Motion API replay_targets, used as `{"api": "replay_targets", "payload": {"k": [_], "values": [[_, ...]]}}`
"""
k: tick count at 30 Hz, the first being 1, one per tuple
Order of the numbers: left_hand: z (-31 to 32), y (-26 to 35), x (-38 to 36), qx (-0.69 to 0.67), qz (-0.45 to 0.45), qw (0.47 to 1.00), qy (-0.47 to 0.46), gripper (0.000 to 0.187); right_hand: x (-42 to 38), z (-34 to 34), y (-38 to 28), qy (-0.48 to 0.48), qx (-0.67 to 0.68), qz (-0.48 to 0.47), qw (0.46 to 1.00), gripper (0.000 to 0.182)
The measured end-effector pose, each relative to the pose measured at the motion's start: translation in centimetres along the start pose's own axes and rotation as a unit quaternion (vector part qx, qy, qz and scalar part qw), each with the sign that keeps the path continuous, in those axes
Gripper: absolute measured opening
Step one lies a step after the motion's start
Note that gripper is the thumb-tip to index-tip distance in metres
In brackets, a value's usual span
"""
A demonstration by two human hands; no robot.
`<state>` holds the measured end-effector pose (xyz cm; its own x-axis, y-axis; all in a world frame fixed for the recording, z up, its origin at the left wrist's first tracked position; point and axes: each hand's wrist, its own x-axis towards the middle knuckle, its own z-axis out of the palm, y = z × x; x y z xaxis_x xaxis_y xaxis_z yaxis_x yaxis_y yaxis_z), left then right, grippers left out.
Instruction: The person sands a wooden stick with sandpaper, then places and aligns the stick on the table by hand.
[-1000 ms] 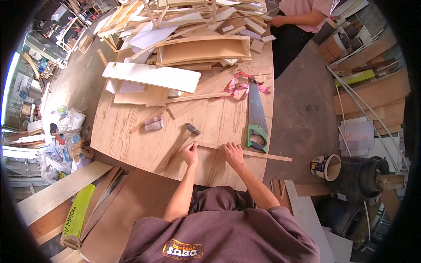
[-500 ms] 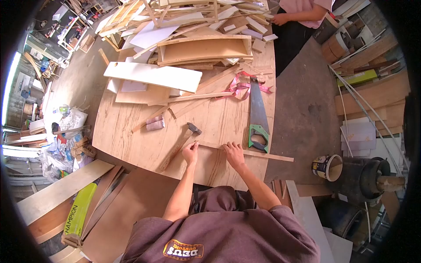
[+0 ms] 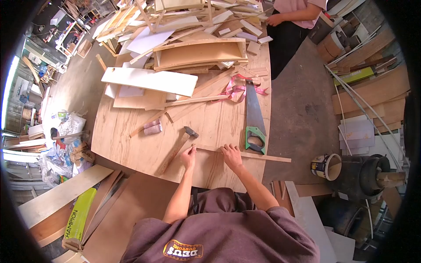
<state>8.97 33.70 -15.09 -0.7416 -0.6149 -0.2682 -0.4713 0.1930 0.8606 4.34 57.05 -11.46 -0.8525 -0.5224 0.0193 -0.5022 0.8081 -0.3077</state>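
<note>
A thin wooden strip [image 3: 267, 157] lies across the front of the plywood table [image 3: 118, 136], its right end jutting past the edge. My left hand [image 3: 189, 157] is closed in a pinch at the strip's left end; anything small between the fingertips is too tiny to make out. Over the strip's middle rests my right hand [image 3: 231, 156], fingers apart and pressing on it. A hammer [image 3: 177, 149] lies just left of my left hand. The green-handled saw [image 3: 255, 120] lies beyond the strip on the right.
Scrap wood, a white board [image 3: 149, 81] and an open wooden box [image 3: 201, 55] pile up at the back. Pink ribbon [image 3: 237, 90] and a small roll [image 3: 152, 127] lie on the table. Another person [image 3: 291, 22] stands at the back right. A bucket [image 3: 326, 167] sits on the right.
The view has shifted slightly, so the table's contents appear a little further left. Both hands stay at the strip with nearly the same pose.
</note>
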Motion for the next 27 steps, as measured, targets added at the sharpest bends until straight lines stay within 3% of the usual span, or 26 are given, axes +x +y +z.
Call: {"api": "replay_targets", "payload": {"k": [6, 23, 27], "values": [[-0.7, 0.6, 0.8, 0.105, -0.016, 0.994, -0.019, 0.032, -0.1, 0.0, 0.0, 0.016, 0.013, -0.004, 1.000, 0.027], [-0.2, 0.5, 0.7, 0.060, 0.011, 0.998, 0.006, 0.029, -0.2, -0.3, -0.2, 0.025, 0.010, -0.004, 1.000, 0.031], [-0.2, 0.4, 0.6, 0.050, -0.003, 0.999, 0.002, 0.031, 0.0, -0.8, -0.8, 0.000, 0.016, 0.011, 1.000, 0.024]]}}
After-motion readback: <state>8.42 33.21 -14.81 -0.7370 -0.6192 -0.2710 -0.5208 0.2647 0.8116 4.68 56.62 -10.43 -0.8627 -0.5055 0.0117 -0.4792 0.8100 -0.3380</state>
